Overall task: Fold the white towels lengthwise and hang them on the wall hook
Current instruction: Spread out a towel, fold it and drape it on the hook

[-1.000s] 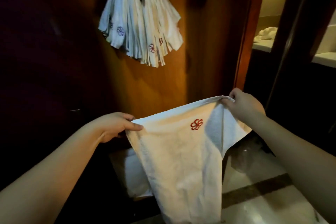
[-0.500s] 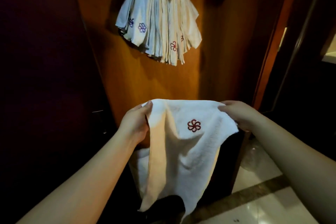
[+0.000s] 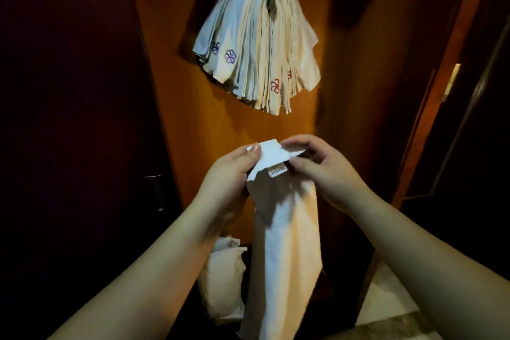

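While both hands meet in front of an orange-brown wooden wall panel (image 3: 193, 124), a white terry-cloth towel (image 3: 287, 243) hangs from them in a long, narrow folded strip, its nap soft and faintly ribbed. The left hand (image 3: 229, 176) pinches the towel's upper corner between thumb and curled fingers; the right hand (image 3: 323, 171) pinches the same top edge from the other side, fingertips bent over the flat hem. A small white sewn-in label (image 3: 276, 172) sits just under that hem — its dark print is too small to read. Above, a thick bundle of folded white towels (image 3: 259, 44) drapes over a dark metal wall hook (image 3: 271, 4), fanning out into many thin layered edges. Purple embroidered flower motifs (image 3: 230, 56) mark the bundle's left side, red ones (image 3: 275, 86) its lower right. Low behind the hanging strip lies a heap of loose white cloth (image 3: 225, 276) — partly hidden. Pale glossy floor tiles (image 3: 386, 303) show at lower right, and a dark door with a metal handle (image 3: 154, 190) stands at left.
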`<action>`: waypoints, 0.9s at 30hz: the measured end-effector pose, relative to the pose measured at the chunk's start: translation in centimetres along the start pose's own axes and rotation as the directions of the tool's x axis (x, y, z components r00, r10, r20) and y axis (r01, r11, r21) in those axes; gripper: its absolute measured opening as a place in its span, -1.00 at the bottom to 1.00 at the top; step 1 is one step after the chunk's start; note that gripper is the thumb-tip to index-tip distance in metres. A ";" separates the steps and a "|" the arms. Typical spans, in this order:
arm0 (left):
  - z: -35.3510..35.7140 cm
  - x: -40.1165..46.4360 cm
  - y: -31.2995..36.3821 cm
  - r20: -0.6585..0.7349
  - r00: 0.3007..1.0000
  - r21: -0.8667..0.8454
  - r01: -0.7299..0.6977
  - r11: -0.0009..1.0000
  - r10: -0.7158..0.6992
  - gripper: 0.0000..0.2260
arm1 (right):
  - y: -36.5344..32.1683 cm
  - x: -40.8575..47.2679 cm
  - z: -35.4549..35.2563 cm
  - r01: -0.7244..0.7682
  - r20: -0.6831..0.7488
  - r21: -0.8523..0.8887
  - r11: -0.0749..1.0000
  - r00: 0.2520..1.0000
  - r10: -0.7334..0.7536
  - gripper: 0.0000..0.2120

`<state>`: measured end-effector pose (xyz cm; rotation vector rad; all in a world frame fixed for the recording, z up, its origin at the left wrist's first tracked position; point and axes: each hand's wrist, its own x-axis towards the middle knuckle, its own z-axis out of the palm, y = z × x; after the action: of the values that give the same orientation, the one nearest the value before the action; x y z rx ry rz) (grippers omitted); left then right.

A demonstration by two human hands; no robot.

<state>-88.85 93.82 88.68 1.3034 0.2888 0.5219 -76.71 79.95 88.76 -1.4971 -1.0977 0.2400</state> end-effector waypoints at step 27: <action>4.0 -2.4 2.5 0.023 0.996 -0.148 -0.079 0.986 0.083 -0.57 | -2.9 -0.4 -0.1 0.221 -0.164 -0.456 0.862 0.931 -0.325 -0.80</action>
<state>-89.41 89.65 91.87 1.1821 0.1703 0.5822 -78.29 79.13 91.11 -1.6773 -1.2026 -0.4019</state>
